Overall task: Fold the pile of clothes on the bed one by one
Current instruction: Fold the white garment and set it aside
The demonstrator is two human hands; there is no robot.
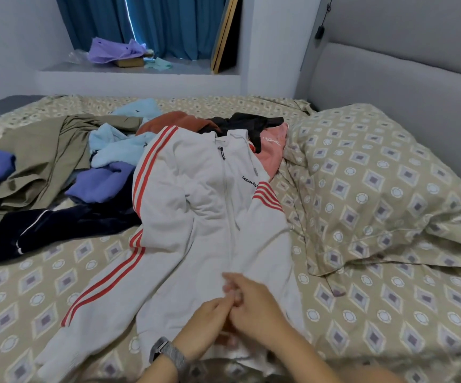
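The white hoodie (196, 217) lay spread across mid-frame on the bed (389, 313), its hem cut off below. Both hands, left hand (204, 327) and right hand (254, 305), blurred, pinched its lower zipper edge; the pile (80, 167) sat upper left.

My left hand (205, 324), with a grey woven watch band (168, 352) on its wrist, meets my right hand (254, 308); the curled fingers touch, blurred.
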